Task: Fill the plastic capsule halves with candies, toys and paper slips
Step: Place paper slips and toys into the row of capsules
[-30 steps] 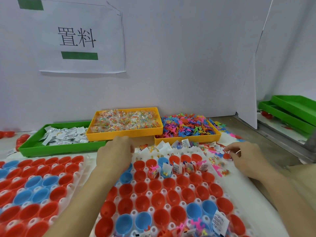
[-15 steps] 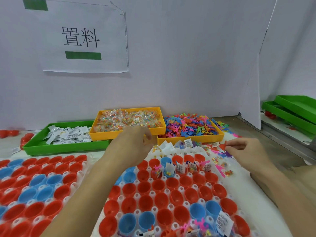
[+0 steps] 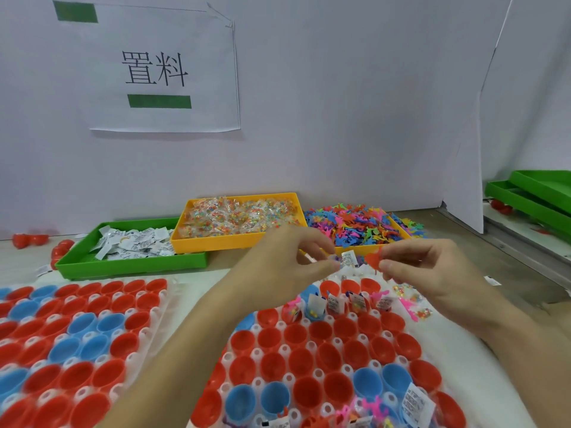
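Here my left hand [image 3: 287, 267] pinches a paper slip [image 3: 348, 258] in its fingers, while my right hand [image 3: 432, 273] pinches a red toy [image 3: 374, 260]; both hover just beside each other above the far rows of capsule halves [image 3: 324, 353] on the surface; behind sit the candy tray [image 3: 238, 242] and the slip tray [image 3: 133, 264].

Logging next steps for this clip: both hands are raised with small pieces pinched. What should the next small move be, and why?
Probably lower the right hand and drop its red toy into an empty red capsule half below. The left hand pinches a paper slip, and the row behind already holds slips and toys.
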